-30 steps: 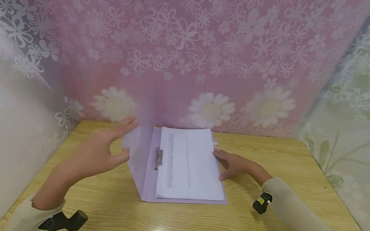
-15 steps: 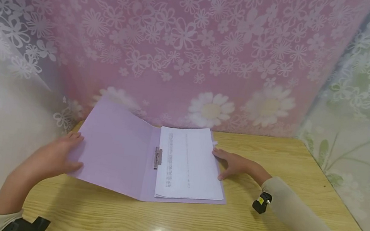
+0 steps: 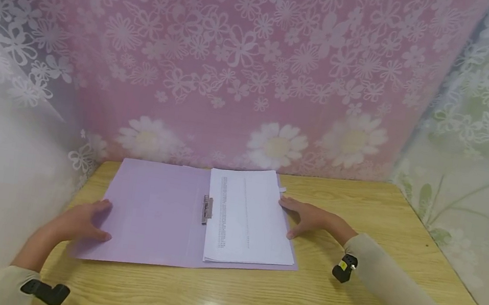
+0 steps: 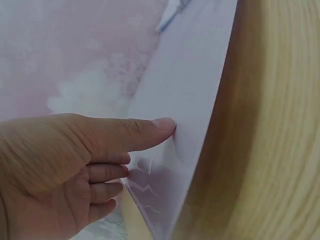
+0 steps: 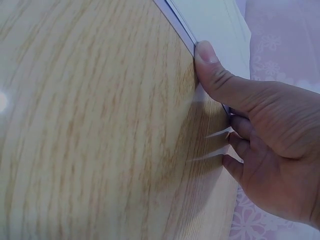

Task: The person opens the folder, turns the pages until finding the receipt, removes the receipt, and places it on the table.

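Observation:
A lilac folder [image 3: 153, 212] lies spread open on the table, its left cover turned out and holding a shadow beneath its front edge in the left wrist view. My left hand [image 3: 79, 223] grips the cover's left edge, thumb [image 4: 162, 125] on the inner face and the other fingers at the edge. Printed white sheets [image 3: 258, 221] lie on the right half beside a metal clip [image 3: 207, 209] near the spine. Along the right edge of the folder rests my right hand [image 3: 310, 218], with its thumb [image 5: 206, 54] against the edge of the sheets.
The wooden table [image 3: 243, 302] extends in front and to the right of the folder. Flowered pink cloth [image 3: 215, 92] hangs behind it, with pale flowered cloth [image 3: 479, 168] on the right. A small white tab [image 3: 282, 189] sticks out at the folder's right edge.
The left hand has swung the folder's cover from upright over to the left and down close to the table. The right hand has stayed at the right edge.

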Demonstrator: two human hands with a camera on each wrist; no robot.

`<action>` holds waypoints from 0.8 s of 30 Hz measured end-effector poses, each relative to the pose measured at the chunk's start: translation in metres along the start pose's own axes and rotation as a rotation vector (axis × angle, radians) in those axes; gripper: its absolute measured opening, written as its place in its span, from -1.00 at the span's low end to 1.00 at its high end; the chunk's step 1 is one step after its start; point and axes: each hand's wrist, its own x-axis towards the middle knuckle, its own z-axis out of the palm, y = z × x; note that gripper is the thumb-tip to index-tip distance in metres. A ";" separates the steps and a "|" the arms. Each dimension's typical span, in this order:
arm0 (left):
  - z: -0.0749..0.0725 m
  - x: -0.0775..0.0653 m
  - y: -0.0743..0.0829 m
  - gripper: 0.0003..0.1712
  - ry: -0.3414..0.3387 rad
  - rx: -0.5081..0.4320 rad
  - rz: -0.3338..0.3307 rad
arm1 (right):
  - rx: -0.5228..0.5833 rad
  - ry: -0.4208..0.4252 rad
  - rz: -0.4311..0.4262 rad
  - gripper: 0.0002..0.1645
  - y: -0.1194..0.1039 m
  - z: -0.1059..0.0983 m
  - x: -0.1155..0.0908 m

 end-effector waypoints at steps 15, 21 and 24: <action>0.020 0.011 -0.016 0.10 -0.067 -0.017 -0.024 | 0.015 -0.006 0.027 0.34 -0.003 0.002 -0.001; 0.017 0.015 -0.013 0.11 -0.072 -0.014 -0.047 | 0.012 0.009 0.021 0.33 -0.004 0.001 -0.002; 0.016 0.016 -0.011 0.12 -0.082 -0.019 -0.061 | 0.015 0.012 0.024 0.33 -0.004 0.001 -0.003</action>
